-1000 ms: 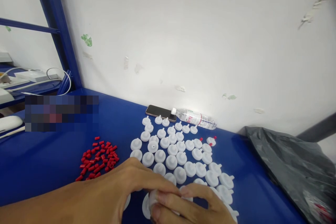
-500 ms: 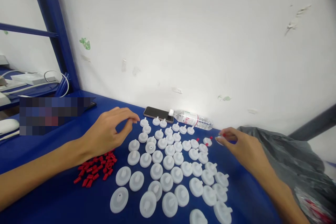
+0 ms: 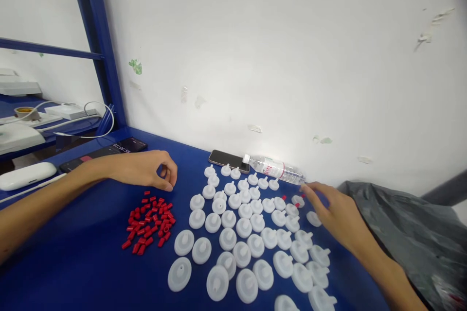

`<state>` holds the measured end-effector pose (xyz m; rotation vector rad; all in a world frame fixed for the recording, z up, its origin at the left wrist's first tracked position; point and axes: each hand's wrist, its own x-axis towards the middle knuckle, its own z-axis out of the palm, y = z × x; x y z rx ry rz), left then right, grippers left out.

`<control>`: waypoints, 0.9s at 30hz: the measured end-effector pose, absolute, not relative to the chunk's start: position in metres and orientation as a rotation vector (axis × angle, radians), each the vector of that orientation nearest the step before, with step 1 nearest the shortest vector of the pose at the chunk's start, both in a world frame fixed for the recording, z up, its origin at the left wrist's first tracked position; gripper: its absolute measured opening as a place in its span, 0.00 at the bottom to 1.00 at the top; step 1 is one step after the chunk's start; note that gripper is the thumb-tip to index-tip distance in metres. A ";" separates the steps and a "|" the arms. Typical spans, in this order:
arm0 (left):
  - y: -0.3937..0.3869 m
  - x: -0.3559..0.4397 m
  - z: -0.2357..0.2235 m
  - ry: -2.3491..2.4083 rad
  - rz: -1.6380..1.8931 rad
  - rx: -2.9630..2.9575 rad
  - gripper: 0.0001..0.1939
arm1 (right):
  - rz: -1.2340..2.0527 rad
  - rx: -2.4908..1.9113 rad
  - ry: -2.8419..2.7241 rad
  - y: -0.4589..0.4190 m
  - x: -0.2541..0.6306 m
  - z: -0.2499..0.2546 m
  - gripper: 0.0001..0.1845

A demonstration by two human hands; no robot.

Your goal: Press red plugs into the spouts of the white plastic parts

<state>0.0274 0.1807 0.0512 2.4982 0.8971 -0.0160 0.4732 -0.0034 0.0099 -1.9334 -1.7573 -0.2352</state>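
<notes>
My left hand (image 3: 155, 169) hovers just behind a heap of small red caps (image 3: 149, 221), its fingers curled toward the thumb. Whether anything is pinched there is hidden. Many white plastic discs with short nozzles (image 3: 243, 227) are spread over the blue table. At the right of this spread, my right hand (image 3: 326, 206) reaches with extended fingers, its fingertips beside a disc bearing a red cap (image 3: 298, 200). I see nothing held in it. Another white disc (image 3: 314, 218) lies under the edge of this hand, partly covered. A few discs nearby carry red caps.
A black phone (image 3: 229, 160) and a clear water bottle (image 3: 274, 168) lie along the wall. A phone with a timer display (image 3: 127, 146) is at the left, beside a white device (image 3: 27, 176). A dark grey plastic bag (image 3: 397, 233) borders the table's right side.
My left hand has drawn back left from the discs to the red caps. My right hand has let go of a disc and shifted to the red-capped discs. The view has turned slightly left.
</notes>
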 end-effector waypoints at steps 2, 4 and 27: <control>0.179 0.028 0.049 0.869 -0.079 2.465 0.10 | -0.222 -1.831 -1.845 -0.001 0.464 0.004 0.26; 0.177 0.030 0.046 0.858 -0.112 2.442 0.10 | -0.177 -1.782 -1.911 0.001 0.456 -0.001 0.28; 0.168 0.038 0.035 0.768 0.025 2.399 0.09 | -0.060 -1.768 -2.015 0.022 0.443 -0.005 0.28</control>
